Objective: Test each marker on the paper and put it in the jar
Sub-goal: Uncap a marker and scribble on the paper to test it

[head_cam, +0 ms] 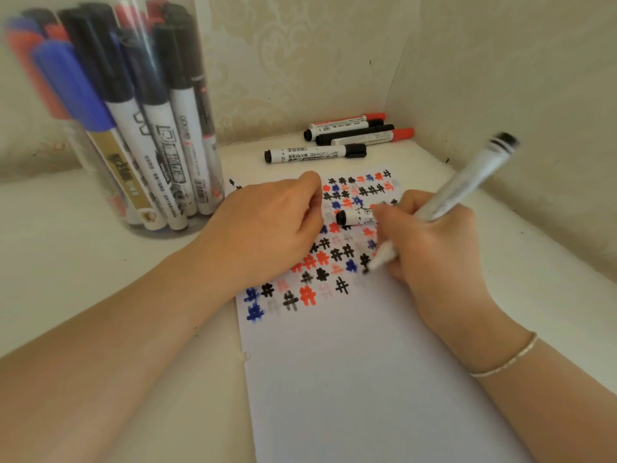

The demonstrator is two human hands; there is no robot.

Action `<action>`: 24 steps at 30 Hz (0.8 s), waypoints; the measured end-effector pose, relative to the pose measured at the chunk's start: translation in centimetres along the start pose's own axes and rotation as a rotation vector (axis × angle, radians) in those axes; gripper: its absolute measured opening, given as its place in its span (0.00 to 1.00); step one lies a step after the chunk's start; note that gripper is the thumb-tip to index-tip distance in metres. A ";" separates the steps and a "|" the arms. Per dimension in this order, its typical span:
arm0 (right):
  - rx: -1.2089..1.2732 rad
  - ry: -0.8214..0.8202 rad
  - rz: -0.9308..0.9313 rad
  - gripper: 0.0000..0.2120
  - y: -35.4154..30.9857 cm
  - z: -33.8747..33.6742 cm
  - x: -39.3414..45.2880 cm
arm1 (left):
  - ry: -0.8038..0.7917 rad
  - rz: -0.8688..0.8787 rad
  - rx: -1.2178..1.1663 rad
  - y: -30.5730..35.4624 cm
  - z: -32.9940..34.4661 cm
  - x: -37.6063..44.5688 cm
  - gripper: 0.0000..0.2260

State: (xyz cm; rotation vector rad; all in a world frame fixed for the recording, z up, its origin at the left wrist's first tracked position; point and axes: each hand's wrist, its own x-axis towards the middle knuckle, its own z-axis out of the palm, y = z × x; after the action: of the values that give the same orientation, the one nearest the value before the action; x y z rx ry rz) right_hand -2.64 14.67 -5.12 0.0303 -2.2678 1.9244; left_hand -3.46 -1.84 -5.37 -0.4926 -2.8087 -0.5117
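right hand (434,248) grasping marker (467,185) mid-barrel, tip on paper (367,379) — light, rigid, smooth. left hand (267,225) curled, pinning paper — contents hidden.

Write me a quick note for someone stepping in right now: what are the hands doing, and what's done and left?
Right hand grips an uncapped marker, tip on the paper, drawing a black hash.
Left hand rests curled on the paper; what it holds is hidden.
Another marker lies between the hands.
Done: many hash marks; jar holds many markers.
Left: finish this one, cap it, jar it; then the five markers at the back.
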 end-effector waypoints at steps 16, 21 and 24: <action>0.588 -0.014 0.109 0.13 -0.7 -1.0 0.6 | -0.086 -0.190 -0.720 1.0 -1.1 -0.2 0.14; 0.535 -0.022 0.102 0.16 -0.7 -0.9 0.6 | -0.029 -0.119 -0.701 1.3 -1.1 -0.2 0.12; 0.453 -0.041 0.081 0.16 -0.6 -0.8 0.6 | -0.010 -0.063 -0.620 1.4 -1.1 -0.2 0.11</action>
State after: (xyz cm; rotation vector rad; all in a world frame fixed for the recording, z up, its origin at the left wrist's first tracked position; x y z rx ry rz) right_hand -3.02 15.43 -4.37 0.0342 -1.8320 2.4588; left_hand -2.56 -1.08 -4.00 -0.5130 -2.6365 -1.4072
